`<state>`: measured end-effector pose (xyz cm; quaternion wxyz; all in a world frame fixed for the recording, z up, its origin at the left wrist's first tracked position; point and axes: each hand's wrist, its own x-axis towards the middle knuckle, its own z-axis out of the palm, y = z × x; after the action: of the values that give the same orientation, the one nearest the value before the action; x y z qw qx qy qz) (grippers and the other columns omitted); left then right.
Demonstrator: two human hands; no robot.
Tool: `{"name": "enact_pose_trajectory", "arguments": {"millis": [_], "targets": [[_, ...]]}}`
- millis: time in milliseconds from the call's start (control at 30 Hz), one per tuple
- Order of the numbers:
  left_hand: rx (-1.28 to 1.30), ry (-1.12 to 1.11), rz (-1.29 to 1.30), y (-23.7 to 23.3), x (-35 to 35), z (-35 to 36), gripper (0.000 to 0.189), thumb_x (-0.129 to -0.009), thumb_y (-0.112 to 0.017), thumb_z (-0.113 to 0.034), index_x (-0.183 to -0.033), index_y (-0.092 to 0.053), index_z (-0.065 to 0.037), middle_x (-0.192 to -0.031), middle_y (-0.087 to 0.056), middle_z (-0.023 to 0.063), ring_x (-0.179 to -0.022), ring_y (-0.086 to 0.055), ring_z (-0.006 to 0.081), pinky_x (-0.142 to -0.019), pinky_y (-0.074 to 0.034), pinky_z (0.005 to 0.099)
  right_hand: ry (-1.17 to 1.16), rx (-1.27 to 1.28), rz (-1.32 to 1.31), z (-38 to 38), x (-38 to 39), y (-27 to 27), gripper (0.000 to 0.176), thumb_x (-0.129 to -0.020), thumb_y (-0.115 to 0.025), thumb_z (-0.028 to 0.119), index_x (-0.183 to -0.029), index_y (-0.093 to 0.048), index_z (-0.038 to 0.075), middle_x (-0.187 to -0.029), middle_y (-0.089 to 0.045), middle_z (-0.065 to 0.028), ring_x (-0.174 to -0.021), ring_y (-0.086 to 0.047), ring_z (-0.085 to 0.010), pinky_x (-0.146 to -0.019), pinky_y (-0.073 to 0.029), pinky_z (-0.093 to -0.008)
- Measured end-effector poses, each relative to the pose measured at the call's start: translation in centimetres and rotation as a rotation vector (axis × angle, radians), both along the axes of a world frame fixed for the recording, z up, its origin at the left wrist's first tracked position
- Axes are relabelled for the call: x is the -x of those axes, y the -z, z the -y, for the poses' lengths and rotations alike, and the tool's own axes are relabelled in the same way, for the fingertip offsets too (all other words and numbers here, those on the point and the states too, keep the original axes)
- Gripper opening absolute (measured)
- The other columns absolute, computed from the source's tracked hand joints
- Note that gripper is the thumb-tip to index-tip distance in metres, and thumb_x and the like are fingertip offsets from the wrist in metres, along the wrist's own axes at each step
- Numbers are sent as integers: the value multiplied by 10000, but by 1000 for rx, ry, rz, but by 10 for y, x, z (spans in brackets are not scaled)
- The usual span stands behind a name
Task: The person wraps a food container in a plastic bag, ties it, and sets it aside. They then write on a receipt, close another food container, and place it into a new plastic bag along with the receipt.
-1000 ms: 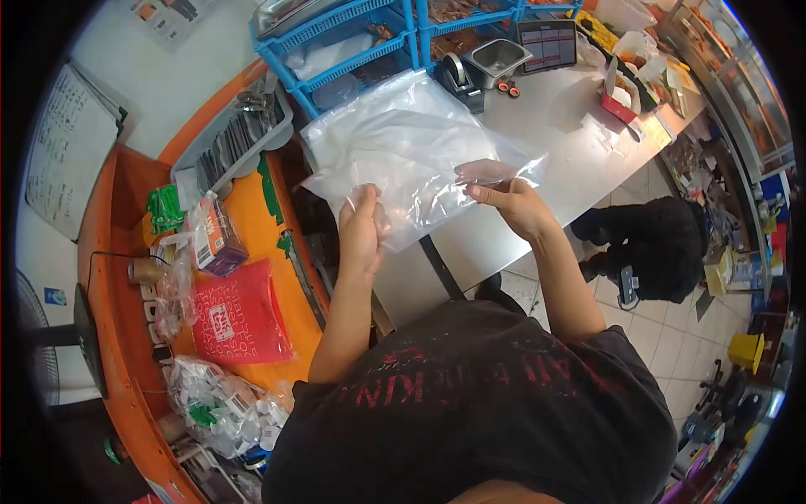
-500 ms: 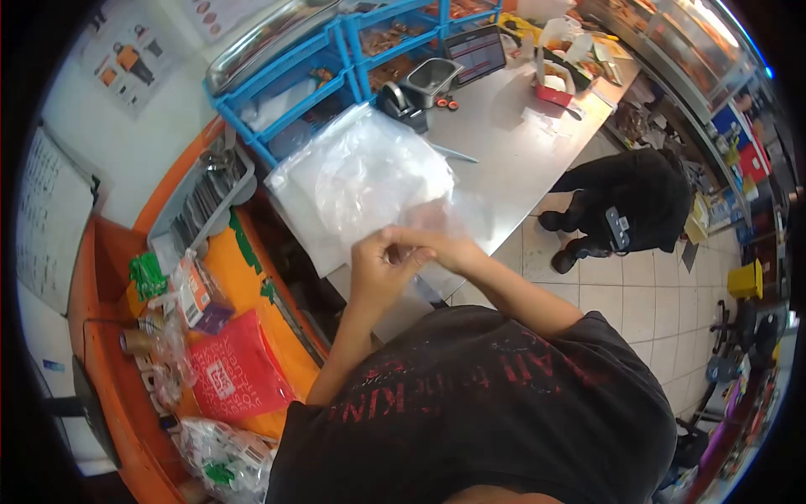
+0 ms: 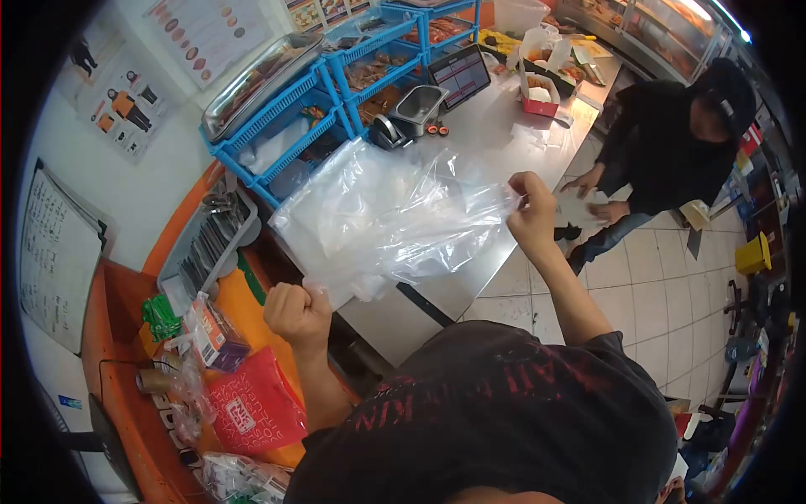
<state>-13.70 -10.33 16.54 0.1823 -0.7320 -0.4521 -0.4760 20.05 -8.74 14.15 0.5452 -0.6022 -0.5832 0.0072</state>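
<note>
A clear plastic bag is stretched between my two hands, above the metal table. My left hand is closed at its lower left end, with the plastic gathered by the thumb. At the upper right end my right hand pinches the other edge between thumb and fingers. A stack of clear plastic bags lies under it, partly covered by the stretched one. Just behind the stack stands a black tape dispenser.
Blue plastic baskets, a metal pan and a tablet line the back. A red food box sits on the table. A cutlery tray is left. A co-worker holding something pale stands right.
My hands have moved apart from close together, spreading the plastic bag between them. The co-worker, earlier bent over, now stands more upright facing this way.
</note>
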Motion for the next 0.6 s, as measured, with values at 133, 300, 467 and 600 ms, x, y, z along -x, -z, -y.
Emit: {"name": "enact_pose_trajectory", "arguments": {"millis": [133,300,467,600], "targets": [[206,-105,459,66,-5,-14,113,-721,-569,-19,-656,-477,-17,-563,-471,104,-499,-482,188,-507,-387,319,-372,-50,-584,5,31,-16,119,-860,-573,152,-834,-522,47,-720,-576,-65,-620,-563,-156,-561,-441,-279],[816,168,1189,108,-19,-22,192,-901,-433,-131,-908,-583,-12,-839,-641,107,-766,-623,195,-710,-489,304,-681,577,-1611,18,50,0,439,-952,-369,411,-822,-539,28,-596,-480,-34,-502,-450,-135,-475,-364,-240],[887,740,1997,60,-26,-18,253,-950,-439,-266,-922,-589,-65,-841,-653,73,-747,-629,168,-696,-505,309,-908,1072,-915,14,15,21,558,-970,-257,464,-925,-553,-8,-443,-303,20,-380,-272,-99,-378,-227,-254],[1144,628,2208,39,-50,-14,303,-955,-426,-294,-734,-519,-109,-609,-529,-25,-502,-491,92,-509,-410,243,-521,812,-1206,4,0,10,616,-958,-270,481,-722,-584,5,-576,-554,-63,-470,-510,-168,-429,-342,-265]]}}
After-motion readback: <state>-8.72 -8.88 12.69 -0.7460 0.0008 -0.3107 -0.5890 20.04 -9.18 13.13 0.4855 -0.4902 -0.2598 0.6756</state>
